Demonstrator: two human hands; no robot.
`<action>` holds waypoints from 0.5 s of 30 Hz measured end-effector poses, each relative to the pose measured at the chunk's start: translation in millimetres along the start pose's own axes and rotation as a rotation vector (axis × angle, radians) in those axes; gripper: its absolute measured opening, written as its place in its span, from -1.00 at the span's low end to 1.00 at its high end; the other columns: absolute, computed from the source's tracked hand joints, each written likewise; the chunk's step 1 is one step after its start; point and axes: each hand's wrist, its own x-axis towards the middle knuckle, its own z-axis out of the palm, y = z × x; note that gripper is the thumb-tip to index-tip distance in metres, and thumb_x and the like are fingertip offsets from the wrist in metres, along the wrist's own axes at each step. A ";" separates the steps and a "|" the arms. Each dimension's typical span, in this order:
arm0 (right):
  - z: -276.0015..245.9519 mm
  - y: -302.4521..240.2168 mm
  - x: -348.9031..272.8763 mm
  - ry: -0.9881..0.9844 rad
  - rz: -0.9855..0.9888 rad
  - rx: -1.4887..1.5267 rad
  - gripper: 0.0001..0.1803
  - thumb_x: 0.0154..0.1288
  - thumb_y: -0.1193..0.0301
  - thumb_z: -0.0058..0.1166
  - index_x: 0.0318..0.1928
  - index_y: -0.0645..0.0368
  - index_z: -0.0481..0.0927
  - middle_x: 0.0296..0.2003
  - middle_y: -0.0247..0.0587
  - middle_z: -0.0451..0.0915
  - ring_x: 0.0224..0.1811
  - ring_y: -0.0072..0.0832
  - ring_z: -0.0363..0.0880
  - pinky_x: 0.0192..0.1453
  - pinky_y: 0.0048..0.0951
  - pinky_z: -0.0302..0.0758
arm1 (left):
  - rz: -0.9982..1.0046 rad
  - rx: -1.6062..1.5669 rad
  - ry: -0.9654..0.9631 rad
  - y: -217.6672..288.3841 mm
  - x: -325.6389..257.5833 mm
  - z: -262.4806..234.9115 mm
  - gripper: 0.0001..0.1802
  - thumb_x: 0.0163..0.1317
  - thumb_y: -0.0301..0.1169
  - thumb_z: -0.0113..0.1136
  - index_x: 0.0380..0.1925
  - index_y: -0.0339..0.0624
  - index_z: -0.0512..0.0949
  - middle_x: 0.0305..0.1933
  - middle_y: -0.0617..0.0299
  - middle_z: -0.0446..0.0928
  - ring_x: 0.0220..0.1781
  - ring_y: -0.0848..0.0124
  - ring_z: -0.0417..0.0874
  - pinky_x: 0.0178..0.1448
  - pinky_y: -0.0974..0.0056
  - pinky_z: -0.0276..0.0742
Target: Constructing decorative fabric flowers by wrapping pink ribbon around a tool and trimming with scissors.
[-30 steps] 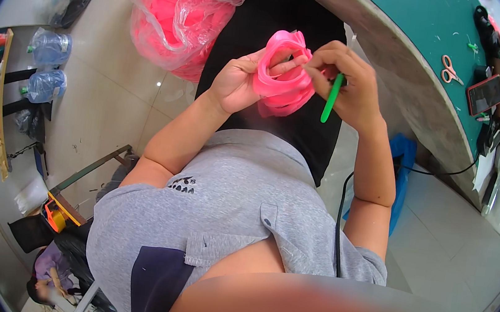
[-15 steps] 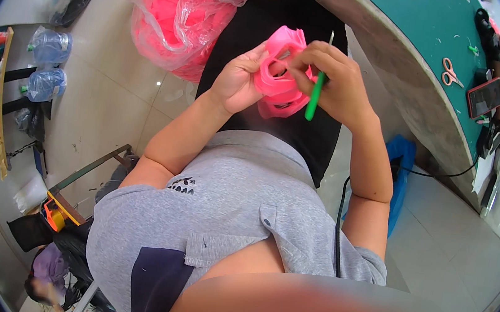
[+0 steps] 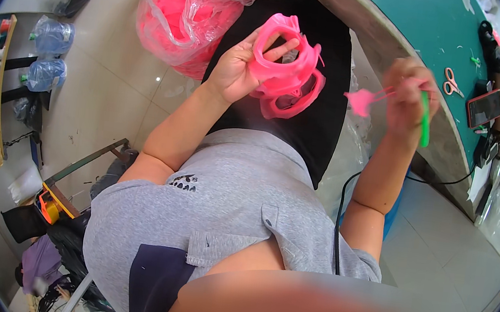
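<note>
My left hand (image 3: pixel 234 72) grips a soft pink molded piece (image 3: pixel 280 72) with large round openings, above my lap. Some of its fingers reach through the upper opening. Away to the right, beside the table edge, my right hand (image 3: pixel 408 94) is blurred by motion. In it is a slim green-handled tool (image 3: pixel 425 118), the handle hanging down from the fist; its tip cannot be made out. From the same fingers a ragged pink scrap (image 3: pixel 360 101) trails on thin strands to the left, apart from the molded piece.
A clear plastic bag (image 3: pixel 186 17) full of pink pieces stands beyond my left hand. The green-topped table (image 3: pixel 404 19) at right carries pink-handled scissors (image 3: pixel 453 83) and a phone (image 3: pixel 485 102). A black cable (image 3: pixel 341 229) runs past my right arm. Blue water bottles (image 3: pixel 46 80) stand at far left.
My right hand has pulled away from the pink piece to the right, taking the tool and a pink scrap. My left hand has turned the piece, so its round openings show more.
</note>
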 end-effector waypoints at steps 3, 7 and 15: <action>-7.5 -4.9 10.2 0.197 -0.019 -0.273 -0.94 0.15 0.57 0.06 -0.46 0.25 0.49 -0.40 -0.20 0.46 -0.44 -0.52 0.37 -0.39 -0.49 0.32 | 0.000 -0.084 -0.094 6.8 -3.4 -1.9 -0.46 0.36 -0.57 -0.32 0.35 -0.23 0.01 0.40 0.05 0.11 0.45 0.03 0.08 0.45 -0.10 0.12; 3.7 28.2 25.0 -0.065 0.229 -0.771 -0.85 0.16 0.57 0.16 -0.22 0.28 0.58 -0.30 -0.29 0.57 -0.31 -0.59 0.49 -0.14 -0.50 0.46 | 0.039 0.078 -0.062 10.0 -6.9 8.8 -0.46 0.38 -0.49 -0.28 0.36 -0.23 -0.02 0.43 0.05 0.05 0.46 0.03 0.05 0.45 -0.10 0.10; 24.0 56.4 34.5 -0.114 -0.084 -1.100 -0.79 0.20 0.44 0.18 -0.14 0.17 0.61 -0.24 -0.20 0.65 -0.28 -0.38 0.60 -0.15 -0.47 0.48 | 0.034 0.058 -0.142 11.4 -8.6 21.6 -0.38 0.40 -0.32 -0.16 0.39 -0.09 -0.09 0.43 0.08 0.03 0.46 0.05 0.05 0.46 -0.08 0.06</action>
